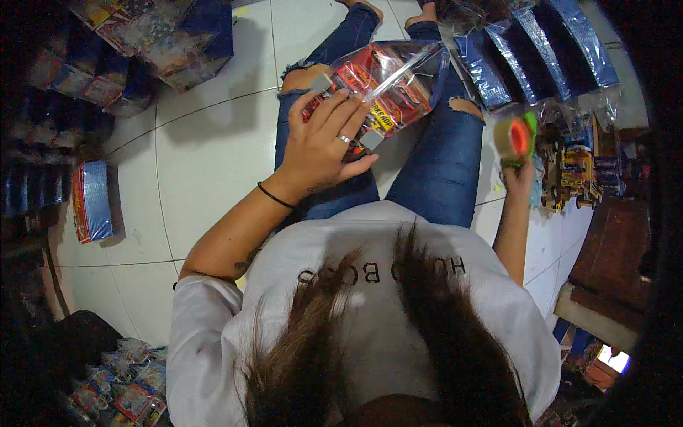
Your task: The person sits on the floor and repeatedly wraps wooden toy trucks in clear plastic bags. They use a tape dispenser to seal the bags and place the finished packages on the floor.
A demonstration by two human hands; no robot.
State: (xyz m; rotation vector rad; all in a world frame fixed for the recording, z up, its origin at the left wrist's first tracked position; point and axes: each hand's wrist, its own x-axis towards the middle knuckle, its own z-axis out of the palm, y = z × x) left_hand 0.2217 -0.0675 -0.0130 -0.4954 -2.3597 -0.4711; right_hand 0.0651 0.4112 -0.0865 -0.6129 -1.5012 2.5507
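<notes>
On my lap rests a red toy package (398, 96) in clear plastic wrap, tilted between my thighs. My left hand (327, 135) lies over its near left side and holds it, fingers stretched across the wrap and a ring on one finger. Small grey pieces show at two of the package's corners. Off to the right, my right hand (518, 178) grips a green tape dispenser (530, 128) with a tape roll that has an orange core. The dispenser is apart from the package and slightly blurred. The package's underside is hidden.
Blue-sided packages (533, 53) stand in a row at the far right. Below them are small toy vehicles (578, 167) and a brown wooden piece of furniture (612, 249). Stacked packages (107, 78) line the left, with one single box (93, 201) on the tiled floor (206, 156). Wrapped packs (128, 384) lie at the lower left.
</notes>
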